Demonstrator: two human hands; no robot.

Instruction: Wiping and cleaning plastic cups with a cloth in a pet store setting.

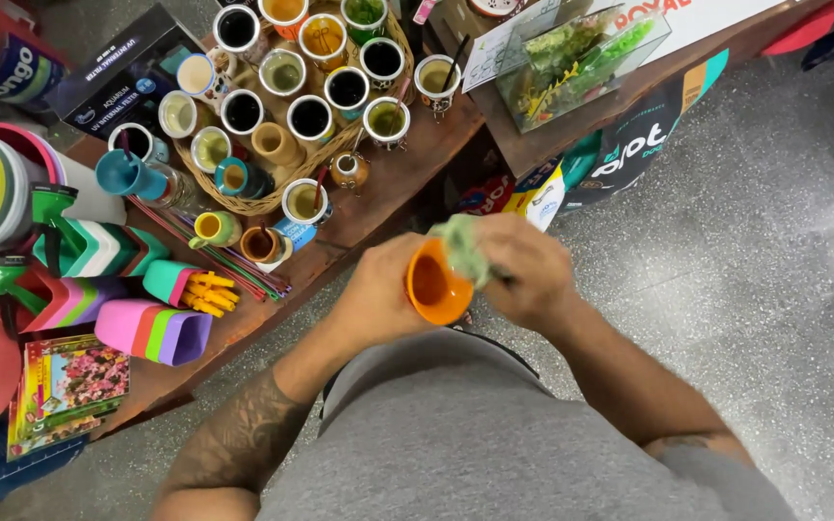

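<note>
Head view, frame centre: left hand (pixel 378 289) grips orange cup (pixel 436 285) tilted mouth-up so right hand (pixel 523 270), clenched on green cloth (pixel 462 246), reaches its rim.

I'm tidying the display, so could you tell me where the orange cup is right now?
The orange cup is centre frame, in the left hand, beside the green cloth in the right hand.

The left hand (pixel 378 289) holds an orange cup (pixel 436 283). The right hand (pixel 525 270) presses a pale green cloth (pixel 462 247) on the cup's rim. At ten o'clock, a basket (pixel 272 198) full of little cups sits on the wooden worktop (pixel 378 198).
</note>
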